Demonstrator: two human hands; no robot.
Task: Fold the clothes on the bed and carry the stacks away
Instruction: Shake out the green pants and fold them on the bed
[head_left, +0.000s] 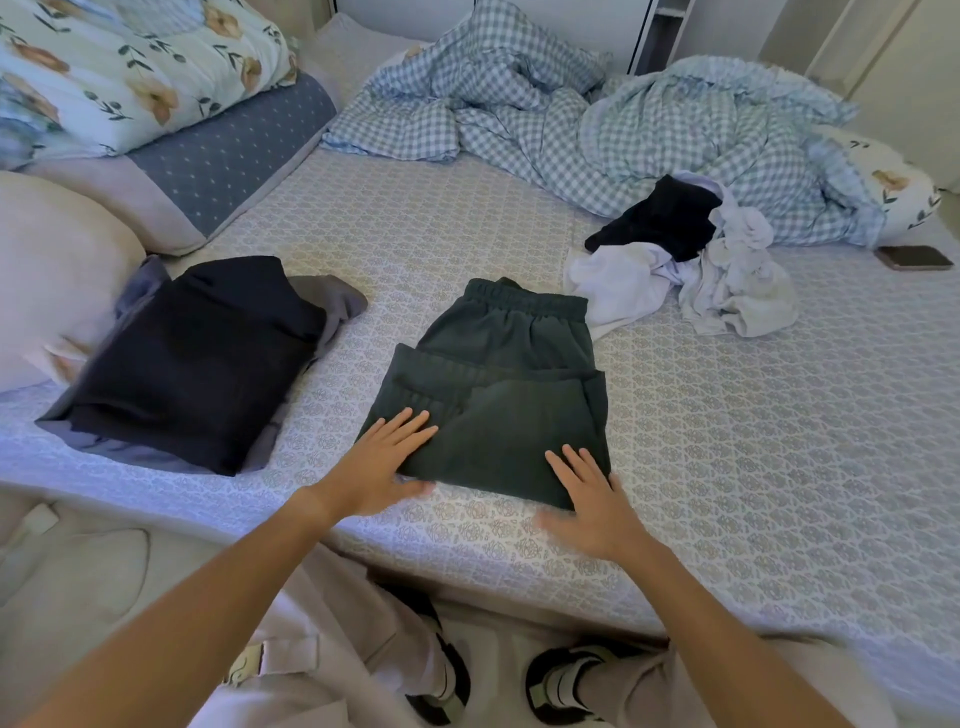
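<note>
Dark green folded trousers (498, 395): flat on the bed (727, 441), near its front edge. Left hand (382, 467): grip released, fingers straight, resting on the near left corner. Right hand (592, 499): grip released, fingers spread on the near right corner. Folded dark stack (192, 364): to the left, apart.

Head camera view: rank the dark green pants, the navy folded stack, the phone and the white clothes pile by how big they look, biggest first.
1. navy folded stack
2. dark green pants, close to the stack, so unsure
3. white clothes pile, farther away, so unsure
4. phone
</note>
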